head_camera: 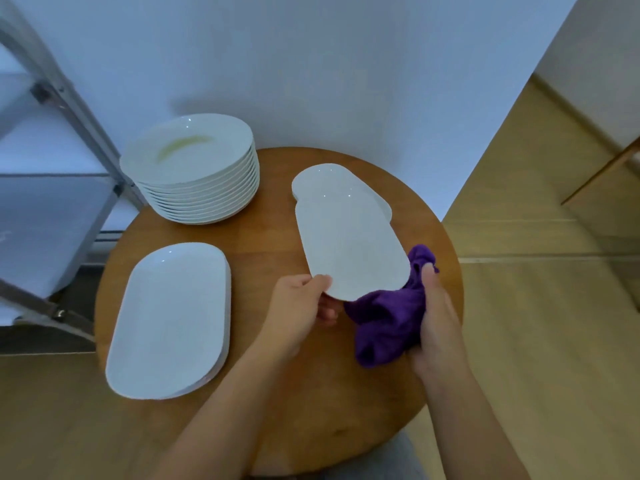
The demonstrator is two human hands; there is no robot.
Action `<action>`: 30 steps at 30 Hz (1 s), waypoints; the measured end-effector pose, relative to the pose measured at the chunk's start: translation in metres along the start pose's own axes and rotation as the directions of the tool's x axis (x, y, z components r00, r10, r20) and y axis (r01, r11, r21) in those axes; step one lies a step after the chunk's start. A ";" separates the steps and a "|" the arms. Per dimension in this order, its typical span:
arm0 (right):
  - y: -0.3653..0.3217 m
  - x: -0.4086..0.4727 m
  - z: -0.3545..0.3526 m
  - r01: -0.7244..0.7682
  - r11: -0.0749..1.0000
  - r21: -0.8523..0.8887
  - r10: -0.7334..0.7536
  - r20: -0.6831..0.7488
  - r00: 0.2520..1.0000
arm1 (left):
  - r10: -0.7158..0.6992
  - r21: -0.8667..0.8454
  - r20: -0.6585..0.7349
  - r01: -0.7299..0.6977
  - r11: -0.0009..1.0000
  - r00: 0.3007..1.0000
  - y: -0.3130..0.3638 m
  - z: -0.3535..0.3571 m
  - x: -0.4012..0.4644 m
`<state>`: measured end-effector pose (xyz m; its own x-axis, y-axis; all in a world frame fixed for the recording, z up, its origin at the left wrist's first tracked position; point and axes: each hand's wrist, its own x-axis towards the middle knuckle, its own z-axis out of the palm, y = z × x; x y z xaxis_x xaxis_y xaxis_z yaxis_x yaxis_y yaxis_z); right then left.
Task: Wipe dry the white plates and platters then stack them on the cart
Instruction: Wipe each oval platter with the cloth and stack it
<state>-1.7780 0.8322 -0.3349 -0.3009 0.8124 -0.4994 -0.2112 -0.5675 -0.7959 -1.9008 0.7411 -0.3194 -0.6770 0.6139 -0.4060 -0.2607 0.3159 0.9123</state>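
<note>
Platter [349, 237], white, oblong, is held up over the right side of the round wooden table [270, 403], its near end between the two hands. Hidden parts: its underside, plus the left fingers [327, 308] curled beneath the near rim, only partly showing. Another oblong platter [311, 176] lies under it on the table, mostly covered, only the far end and right edge visible; cannot tell if more lie below. Table's near edge is cut off by the arms and frame bottom. Metal-framed rack or cart [65, 109] at left is cropped by the frame edge, shelves blurred, contents unclear.

Around, big to small: pale wall behind, wooden floor right and near. Pile of wide rounded platters [169, 320] on the table's near-left, count hard to tell, just edges peeking at the right side. Stack of round white plates [194, 168] at far left of the table, top one with a yellowish smear or reflection, unclear which.

Left hand [298, 306] pinches the held platter's near-left rim, thumb on top. Right hand [434, 317] grips a bunched purple cloth [384, 327], thumb up along it, the cloth touching the platter's near-right corner and tucked partly under it.
</note>
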 end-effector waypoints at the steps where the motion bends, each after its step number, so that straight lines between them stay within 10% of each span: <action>1: 0.001 -0.009 0.001 0.001 1.000 0.018 -0.002 0.037 0.999 | -0.003 -0.013 0.020 0.003 1.000 1.000 -0.003 -0.002 -0.013; 8: -0.002 -0.070 -0.012 -0.130 0.991 -0.037 0.135 0.200 0.971 | 0.065 0.206 0.022 -0.068 0.976 0.998 -0.018 -0.039 -0.088; 11: -0.006 -0.094 -0.038 -0.145 0.978 -0.153 0.182 0.263 0.947 | -0.086 -0.151 -0.033 0.080 0.985 0.996 -0.006 -0.070 -0.092; 14: -0.010 -0.104 -0.041 -0.212 0.909 -0.359 0.298 0.201 0.933 | -0.167 -0.576 0.188 0.246 0.780 0.968 0.002 -0.106 -0.091; 18: -0.012 -0.118 -0.018 -0.236 0.874 -0.424 0.335 0.175 0.926 | -0.214 -0.672 0.324 0.384 0.633 0.921 0.001 -0.124 -0.103; 21: -0.006 -0.121 -0.015 0.001 0.915 -0.404 0.056 0.128 0.990 | -0.196 -0.732 0.193 0.274 0.624 0.961 -0.009 -0.125 -0.110; 25: -0.007 -0.132 -0.007 0.487 0.481 -0.729 -0.574 0.158 0.803 | -0.134 -0.801 0.118 0.174 0.573 0.984 -0.017 -0.114 -0.124; 30: 0.016 -0.135 0.022 0.359 -0.016 -0.933 -0.554 0.308 0.774 | -0.125 -0.780 0.043 0.111 0.616 0.991 -0.016 -0.082 -0.137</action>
<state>-1.7614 0.7101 -0.2724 -0.4018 0.9016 0.1600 0.7629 0.4263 -0.4861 -1.8604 0.5924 -0.2739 -0.6092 0.6000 -0.5186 -0.7725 -0.3013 0.5589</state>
